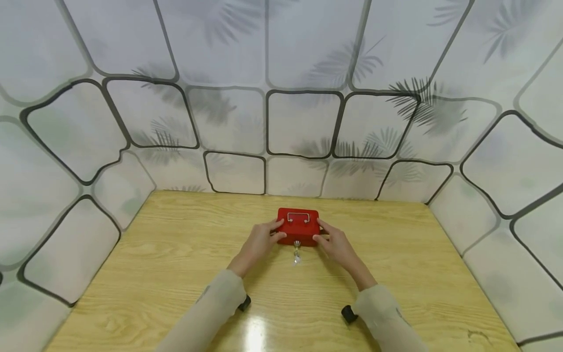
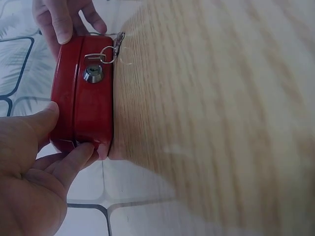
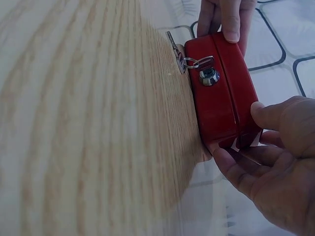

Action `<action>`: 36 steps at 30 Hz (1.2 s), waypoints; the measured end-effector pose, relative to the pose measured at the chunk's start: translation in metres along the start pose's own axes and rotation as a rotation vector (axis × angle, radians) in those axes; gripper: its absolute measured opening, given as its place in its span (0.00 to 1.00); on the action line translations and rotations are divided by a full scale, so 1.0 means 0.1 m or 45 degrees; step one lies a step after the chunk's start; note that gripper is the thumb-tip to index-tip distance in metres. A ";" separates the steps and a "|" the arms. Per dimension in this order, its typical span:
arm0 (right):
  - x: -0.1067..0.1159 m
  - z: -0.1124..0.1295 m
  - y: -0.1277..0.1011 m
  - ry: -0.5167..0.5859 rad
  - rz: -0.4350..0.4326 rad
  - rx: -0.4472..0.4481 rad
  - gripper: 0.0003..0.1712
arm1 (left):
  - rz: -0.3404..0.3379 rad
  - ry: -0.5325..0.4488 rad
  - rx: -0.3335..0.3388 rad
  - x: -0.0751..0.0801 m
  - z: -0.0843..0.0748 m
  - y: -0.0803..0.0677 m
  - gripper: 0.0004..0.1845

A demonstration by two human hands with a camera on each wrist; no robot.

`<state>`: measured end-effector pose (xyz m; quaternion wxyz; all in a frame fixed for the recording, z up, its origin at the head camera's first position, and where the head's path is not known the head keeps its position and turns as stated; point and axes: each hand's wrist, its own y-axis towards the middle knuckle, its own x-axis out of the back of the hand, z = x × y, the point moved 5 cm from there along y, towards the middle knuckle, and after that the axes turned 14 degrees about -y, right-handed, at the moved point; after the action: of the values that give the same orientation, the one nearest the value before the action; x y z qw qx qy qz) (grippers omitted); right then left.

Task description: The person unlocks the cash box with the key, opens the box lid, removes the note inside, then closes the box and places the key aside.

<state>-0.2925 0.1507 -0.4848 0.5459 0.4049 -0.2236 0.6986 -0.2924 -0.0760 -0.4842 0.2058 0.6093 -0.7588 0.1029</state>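
A small red cash box [image 1: 299,230] sits on the wooden table with its lid down. On top is a folding wire handle [image 1: 298,213]. The front face carries a round silver lock [image 2: 93,73], and a key ring [image 3: 191,63] with keys hangs there. My left hand [image 1: 258,240] grips the box's left end, its thumb [image 2: 49,112] at the lid edge and fingers curled against the side. At the right end my right hand [image 1: 337,245] holds the box the same way, its thumb [image 3: 266,114] on the lid edge.
The wooden table [image 1: 198,274] spreads around the box. Pale cloth with dark outlines and leaf prints [image 1: 303,122] stands behind it and along both sides. Black devices [image 1: 349,314] are worn at the wrists, below light sleeves [image 1: 215,303].
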 end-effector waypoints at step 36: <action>-0.02 -0.01 0.13 0.118 -0.058 -0.112 0.34 | 0.038 -0.046 0.024 0.04 -0.02 0.15 0.30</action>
<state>-0.3047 0.1462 -0.4855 0.5887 0.3527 -0.2193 0.6935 -0.3071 -0.0753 -0.4793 0.1848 0.6014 -0.7705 0.1020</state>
